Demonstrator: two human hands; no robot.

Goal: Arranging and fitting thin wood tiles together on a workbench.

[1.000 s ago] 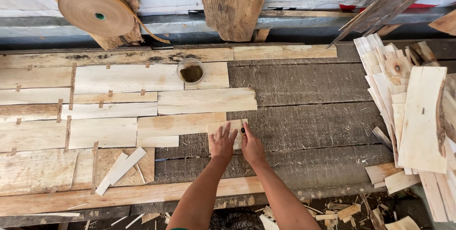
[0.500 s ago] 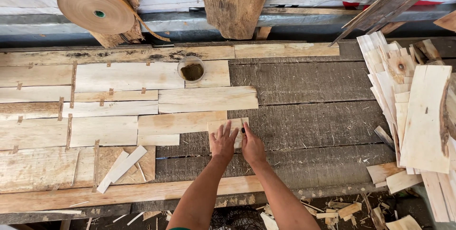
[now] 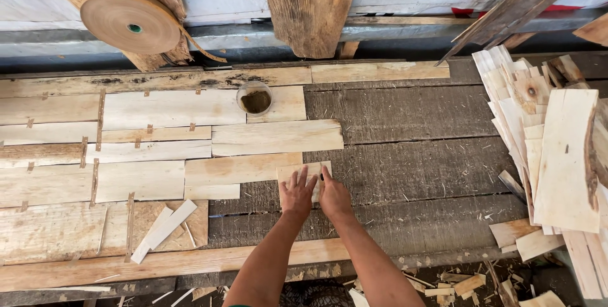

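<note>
Both of my hands rest flat on a small pale veneer piece on the dark wooden bench. My left hand covers its lower left part with fingers spread. My right hand lies beside it at the piece's right edge, fingers together. The piece sits just below a longer veneer strip and right of a short strip. These join a patchwork of pale veneer sheets taped together with small brown tape bits across the bench's left half.
A small cup stands among the sheets at the back. A roll of brown tape hangs upper left. A stack of veneer offcuts lies at right. Loose white strips lie lower left. Scraps litter the floor.
My hands have stayed on the small veneer piece, shifting it only slightly. Nothing else has moved.
</note>
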